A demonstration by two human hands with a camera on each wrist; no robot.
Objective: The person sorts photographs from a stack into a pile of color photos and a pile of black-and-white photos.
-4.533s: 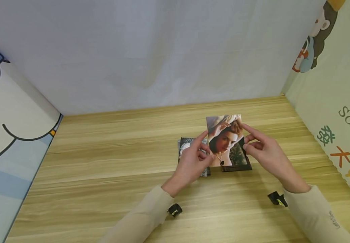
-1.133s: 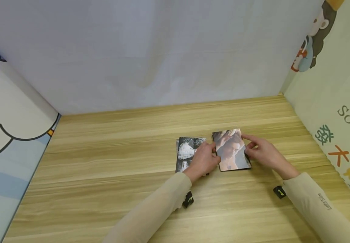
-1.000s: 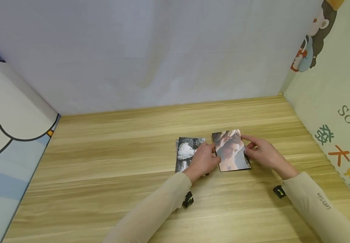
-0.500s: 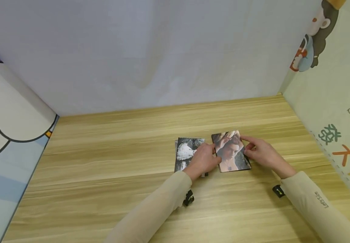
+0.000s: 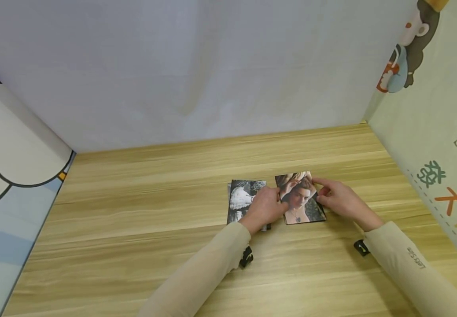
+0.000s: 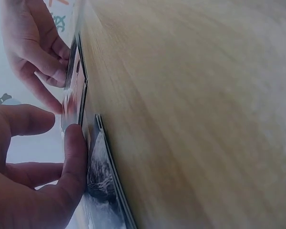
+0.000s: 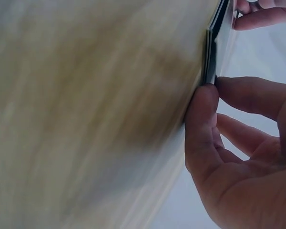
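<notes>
Surface: light wooden table top (image 5: 133,220) with lengthwise grain, running to all three walls.
Back: plain pale grey fabric backdrop (image 5: 197,66), faintly creased.
Left side: white and blue cartoon wall panel (image 5: 10,189) with a black curved line and a blue bow.
Right side: pale green wall panel (image 5: 442,132) bearing a cartoon monkey figure, orange and green characters and the letters "SO".

Surface (image 5: 141,229): light wood-grain top, walled at the far edge and both side edges. Lying on it, right of centre toward the far edge: one black-and-white photo stack (image 5: 241,200), flat; just beside it on the right, one colour portrait photo stack (image 5: 301,203), flat, slightly skewed.
</notes>
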